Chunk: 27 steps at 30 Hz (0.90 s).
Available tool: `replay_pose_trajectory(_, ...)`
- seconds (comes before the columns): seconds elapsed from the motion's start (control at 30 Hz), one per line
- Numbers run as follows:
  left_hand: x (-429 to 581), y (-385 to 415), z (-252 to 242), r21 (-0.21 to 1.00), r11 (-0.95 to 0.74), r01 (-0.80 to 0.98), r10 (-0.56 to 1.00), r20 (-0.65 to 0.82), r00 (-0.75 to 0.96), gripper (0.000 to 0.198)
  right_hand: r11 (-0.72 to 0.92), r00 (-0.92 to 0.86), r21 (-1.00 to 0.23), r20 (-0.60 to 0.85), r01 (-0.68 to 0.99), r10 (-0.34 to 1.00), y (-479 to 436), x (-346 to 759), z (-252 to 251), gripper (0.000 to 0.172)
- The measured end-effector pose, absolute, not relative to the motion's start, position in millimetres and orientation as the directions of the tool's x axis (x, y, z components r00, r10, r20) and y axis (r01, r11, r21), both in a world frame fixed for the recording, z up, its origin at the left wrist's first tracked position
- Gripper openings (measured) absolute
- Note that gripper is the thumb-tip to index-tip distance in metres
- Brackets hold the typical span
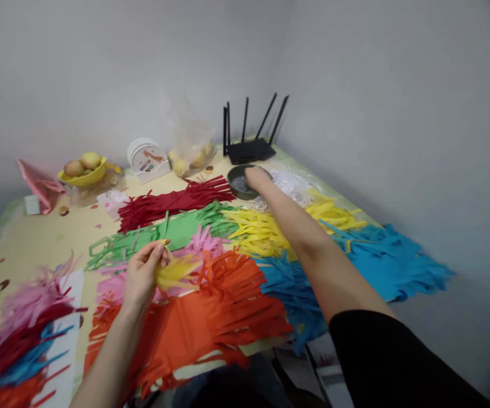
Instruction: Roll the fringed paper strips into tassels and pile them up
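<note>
My left hand (pixel 143 272) pinches the top of a yellow fringed paper tassel (pixel 177 273), whose strips fan out to the right over pink and orange fringed sheets. Reaching across the table, my right hand (pixel 258 179) dips into a dark round bowl (pixel 233 187); its fingertips are hidden inside, and what lies in the bowl is too blurred to name. Fringed paper lies around both hands: an orange sheet (pixel 185 323), a green sheet (pixel 181 229), a dark red sheet (pixel 164 205), yellow strips (pixel 257 229) and a blue sheet (pixel 381 263).
Tassels in pink (pixel 30 306), red, blue and orange lie on a white strip at the left. Along the back stand a yellow fruit bowl (pixel 84 178), a white coaster holder (pixel 149 161), a plastic bag of fruit (pixel 189 147) and a black router (pixel 250 151).
</note>
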<state>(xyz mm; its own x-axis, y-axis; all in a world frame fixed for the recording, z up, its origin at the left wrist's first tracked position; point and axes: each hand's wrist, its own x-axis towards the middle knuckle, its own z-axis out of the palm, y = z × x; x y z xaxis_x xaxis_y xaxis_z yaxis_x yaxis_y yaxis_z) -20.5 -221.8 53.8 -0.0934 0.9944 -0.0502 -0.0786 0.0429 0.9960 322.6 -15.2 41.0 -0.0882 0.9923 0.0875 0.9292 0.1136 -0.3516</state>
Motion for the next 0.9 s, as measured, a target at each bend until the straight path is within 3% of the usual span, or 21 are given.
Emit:
replay_pose_trajectory(0.1,-20.0,-224.8,58.2,0.993,0.010,-0.113,0.991,-0.024,-0.128,0.035,0.121,-0.002,-0.483,0.238,0.867,0.971,-32.0,301.9,58.2,0.025)
replay_pose_trajectory(0.2,-17.2,-230.7,62.0,0.989,-0.048,-0.143,0.987,0.025,-0.161,0.032,0.293,-0.089,-0.645,0.330,0.706,0.940,-77.1,255.0,75.0,0.019)
replay_pose_trajectory(0.23,-15.6,-233.8,63.8,0.987,-0.073,-0.143,0.985,0.049,-0.163,0.031,0.397,-0.186,-0.771,0.352,0.499,0.917,-98.0,236.5,79.4,0.018)
replay_pose_trajectory(0.3,-12.4,-242.3,68.5,0.984,-0.129,-0.121,0.981,0.109,-0.158,0.027,0.419,-0.388,-0.902,0.353,0.098,0.851,-141.7,202.1,85.9,0.021)
replay_pose_trajectory(0.4,-10.2,-259.7,77.4,0.976,-0.209,-0.055,0.967,0.198,-0.161,0.024,0.291,-0.515,-0.943,0.333,-0.163,0.790,-193.0,168.0,92.0,0.023)
replay_pose_trajectory(0.67,-17.6,-308.4,100.1,0.920,-0.363,0.151,0.895,0.389,-0.219,0.019,0.178,-0.582,-0.939,0.324,-0.294,0.746,-235.5,146.0,107.5,0.022)
replay_pose_trajectory(0.9,-27.7,-335.9,106.5,0.915,-0.376,0.146,0.887,0.401,-0.229,0.016,0.118,-0.647,-0.941,0.305,-0.316,0.699,-262.8,136.3,117.3,0.023)
